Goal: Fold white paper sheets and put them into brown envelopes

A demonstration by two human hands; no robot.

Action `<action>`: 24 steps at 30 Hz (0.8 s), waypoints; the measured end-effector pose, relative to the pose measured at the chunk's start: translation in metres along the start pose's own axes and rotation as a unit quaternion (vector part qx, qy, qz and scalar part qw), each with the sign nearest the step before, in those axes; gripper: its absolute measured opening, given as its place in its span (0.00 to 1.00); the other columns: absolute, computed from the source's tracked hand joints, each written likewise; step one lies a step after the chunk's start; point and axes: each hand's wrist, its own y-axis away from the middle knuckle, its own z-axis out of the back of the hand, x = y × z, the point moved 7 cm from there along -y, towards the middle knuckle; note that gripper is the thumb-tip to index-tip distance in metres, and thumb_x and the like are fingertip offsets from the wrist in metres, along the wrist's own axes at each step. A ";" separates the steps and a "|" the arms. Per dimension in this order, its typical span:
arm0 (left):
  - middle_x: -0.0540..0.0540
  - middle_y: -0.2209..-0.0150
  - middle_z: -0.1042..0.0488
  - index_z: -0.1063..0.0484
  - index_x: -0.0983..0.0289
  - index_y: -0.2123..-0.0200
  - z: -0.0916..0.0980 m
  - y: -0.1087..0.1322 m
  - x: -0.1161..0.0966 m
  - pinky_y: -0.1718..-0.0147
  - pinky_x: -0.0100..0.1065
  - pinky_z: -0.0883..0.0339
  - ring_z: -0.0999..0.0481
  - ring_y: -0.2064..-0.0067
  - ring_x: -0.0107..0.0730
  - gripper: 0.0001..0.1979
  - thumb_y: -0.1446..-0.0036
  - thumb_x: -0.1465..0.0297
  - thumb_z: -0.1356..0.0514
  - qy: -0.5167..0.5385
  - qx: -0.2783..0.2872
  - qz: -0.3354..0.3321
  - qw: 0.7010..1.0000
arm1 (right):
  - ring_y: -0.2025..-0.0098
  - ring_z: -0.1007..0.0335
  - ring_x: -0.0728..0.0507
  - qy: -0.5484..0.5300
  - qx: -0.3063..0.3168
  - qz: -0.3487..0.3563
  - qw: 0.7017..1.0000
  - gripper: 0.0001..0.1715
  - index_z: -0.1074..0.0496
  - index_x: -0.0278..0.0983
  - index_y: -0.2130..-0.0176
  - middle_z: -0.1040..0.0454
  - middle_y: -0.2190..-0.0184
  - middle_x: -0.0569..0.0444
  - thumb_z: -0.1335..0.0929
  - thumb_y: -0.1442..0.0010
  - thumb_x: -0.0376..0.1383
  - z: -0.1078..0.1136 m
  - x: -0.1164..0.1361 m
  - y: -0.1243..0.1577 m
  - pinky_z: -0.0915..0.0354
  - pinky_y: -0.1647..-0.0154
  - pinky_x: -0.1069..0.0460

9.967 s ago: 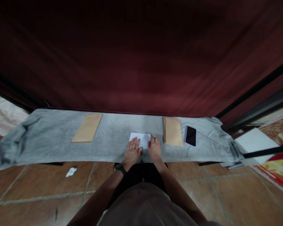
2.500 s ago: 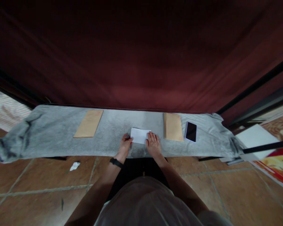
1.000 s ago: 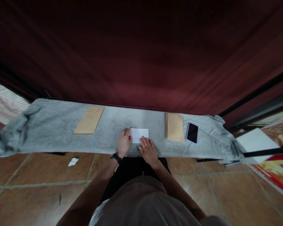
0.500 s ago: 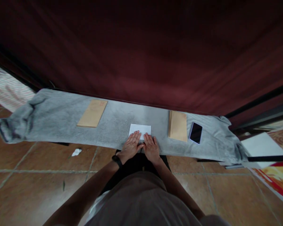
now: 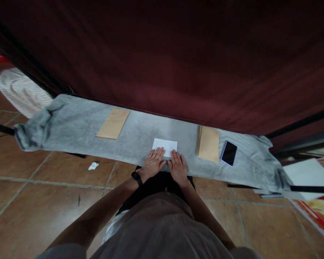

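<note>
A small white sheet of paper (image 5: 166,144) lies on the grey cloth in front of me, its near part hidden under my fingers. My left hand (image 5: 153,162) rests flat over the paper's lower left, fingers stretched, with a black band on the wrist. At the lower right corner lies my right hand (image 5: 178,168), also flat, its fingertips at the paper's edge. A gap separates the two thumbs. Neither hand grips anything.
A grey cloth (image 5: 78,126) covers the long narrow bench. Brown envelopes lie in a left stack (image 5: 113,123) and a right stack (image 5: 208,144). A phone (image 5: 229,153) sits at the far right. Behind hangs a dark red curtain (image 5: 162,90). Crumpled white paper (image 5: 93,166) is on the tiled floor.
My hands have parted: the thumbs were together and now stand apart. The right hand has slid right towards the paper's edge. The whole view has shifted and turned slightly.
</note>
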 end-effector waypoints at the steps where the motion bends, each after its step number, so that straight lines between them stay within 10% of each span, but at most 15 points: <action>1: 0.60 0.29 0.46 0.46 0.63 0.30 -0.001 -0.001 -0.002 0.30 0.51 0.61 0.51 0.27 0.45 0.29 0.32 0.62 0.50 -0.003 0.006 -0.006 1.000 | 0.28 0.51 0.37 -0.006 -0.002 -0.002 1.000 0.31 0.43 0.36 0.31 0.46 0.30 0.46 0.41 0.29 0.41 0.000 0.000 0.000 0.60 0.27 0.36; 24: 0.52 0.31 0.40 0.40 0.56 0.32 -0.028 -0.076 -0.010 0.31 0.56 0.67 0.54 0.27 0.42 0.26 0.32 0.63 0.56 0.034 0.073 0.012 0.997 | 0.28 0.50 0.37 0.030 0.002 0.007 1.000 0.30 0.39 0.31 0.33 0.41 0.32 0.42 0.40 0.30 0.39 -0.008 -0.008 -0.001 0.60 0.26 0.36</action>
